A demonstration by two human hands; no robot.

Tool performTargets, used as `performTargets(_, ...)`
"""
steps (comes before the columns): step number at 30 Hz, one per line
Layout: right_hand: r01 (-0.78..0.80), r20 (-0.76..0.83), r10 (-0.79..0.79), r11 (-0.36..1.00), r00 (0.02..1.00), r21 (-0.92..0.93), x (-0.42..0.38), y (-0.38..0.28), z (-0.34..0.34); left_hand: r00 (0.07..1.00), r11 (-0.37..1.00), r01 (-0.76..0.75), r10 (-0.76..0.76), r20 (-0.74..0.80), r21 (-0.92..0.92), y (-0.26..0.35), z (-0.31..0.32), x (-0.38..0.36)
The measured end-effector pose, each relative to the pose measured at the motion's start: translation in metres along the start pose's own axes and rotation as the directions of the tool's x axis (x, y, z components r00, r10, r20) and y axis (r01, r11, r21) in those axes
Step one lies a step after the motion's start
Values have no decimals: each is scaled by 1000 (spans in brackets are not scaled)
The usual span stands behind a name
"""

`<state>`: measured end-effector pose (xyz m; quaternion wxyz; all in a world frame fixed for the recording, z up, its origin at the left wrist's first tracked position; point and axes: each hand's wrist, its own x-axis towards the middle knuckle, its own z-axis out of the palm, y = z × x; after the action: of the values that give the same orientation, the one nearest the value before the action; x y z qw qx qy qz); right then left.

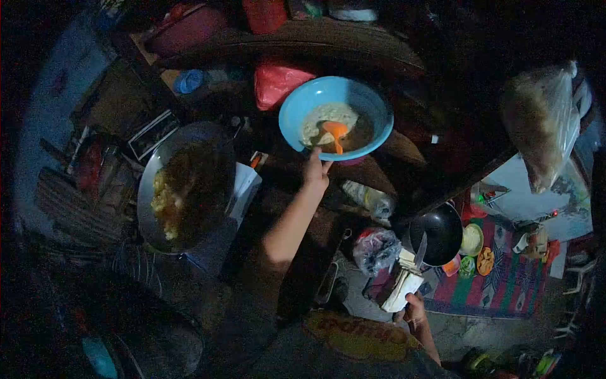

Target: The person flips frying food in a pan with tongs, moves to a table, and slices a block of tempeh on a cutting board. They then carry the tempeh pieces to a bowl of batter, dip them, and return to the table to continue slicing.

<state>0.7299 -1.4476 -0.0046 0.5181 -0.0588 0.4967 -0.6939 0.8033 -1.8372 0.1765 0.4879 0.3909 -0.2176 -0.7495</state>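
My left hand (315, 170) grips the near rim of a light blue basin (379, 104), thumb at the edge and fingers beneath. Inside the basin lie a pale, lumpy batter (338, 114) and an orange plastic scoop (336, 134). Lower right, my right hand (414, 309) is closed on the near end of a white, partly sliced block (403, 290). A knife blade (421, 247) points upward beyond the cut slices. Part of the right-hand fingers is hidden behind the block.
To the left stands a large wok (146, 208) with yellowish food (167, 205). A black pan (445, 230) and small dishes (485, 260) sit on a striped mat (467, 300) at right. A plastic bag (543, 120) hangs above. Another bag (377, 251) lies near the block.
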Motion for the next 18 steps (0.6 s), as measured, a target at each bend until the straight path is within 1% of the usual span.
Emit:
performTargets(1, 4, 1, -4, 1000, 1000, -2, 6, 9, -15, 1000, 1000, -1, 1, 3, -3, 3, 4, 2)
performTargets(3, 62, 13, -62, 998, 998, 34, 4, 10, -10, 998, 997, -64, 64, -3, -41, 11, 7, 12)
performTargets(5, 62, 31, -64, 996, 997, 70, 4, 14, -12, 994, 988, -103, 107, 30, -112, 11, 1, 53)
performTargets(6, 83, 38, -85, 995, 996, 53, 6, 16, -16, 996, 990, -64, 71, 47, -128, 16, 2, 64)
performTargets(7, 104, 47, -106, 994, 993, 37, 9, 20, -21, 995, 997, -5, 13, 96, -81, 18, -3, 84)
performTargets(8, 103, 49, -105, 994, 993, 38, 10, 23, -28, 998, 997, -24, 29, 64, -79, 24, 6, 77)
performTargets(9, 4, 23, -6, 997, 1000, 83, 17, 23, -39, 998, 996, -39, 42, 35, -79, 24, 19, 76)
performTargets(10, -95, 6, 95, 987, 995, 133, 23, 25, -47, 998, 997, -62, 63, 20, -37, 25, 31, 80)
performTargets(11, -94, 6, 94, 987, 996, 132, 24, 25, -43, 997, 997, -81, 81, 4, 5, 25, 40, 83)
performTargets(12, 30, -6, -30, 996, 1000, 87, 23, 26, -30, 996, 995, -49, 55, 73, -84, 27, 47, 81)
performTargets(13, 157, -13, -156, 987, 988, 39, 22, 24, -20, 996, 995, -48, 55, 76, -86, 27, 54, 81)
performTargets(14, 102, 80, -101, 995, 992, -8, 13, 8, -9, 992, 996, -64, 71, 103, -68, 24, 59, 86)
performTargets(15, 99, 76, -98, 995, 992, -11, 11, 7, -10, 988, 996, -79, 85, 127, -49, 21, 60, 91)
performTargets(17, 52, 3, -52, 996, 999, -71, 9, 8, -15, 990, 995, -56, 65, 128, -78, 12, 58, 93)
performTargets(18, -67, -57, 57, 981, 997, -184, 0, -4, -19, 988, 998, -17, 25, 151, -53, 13, 58, 80)
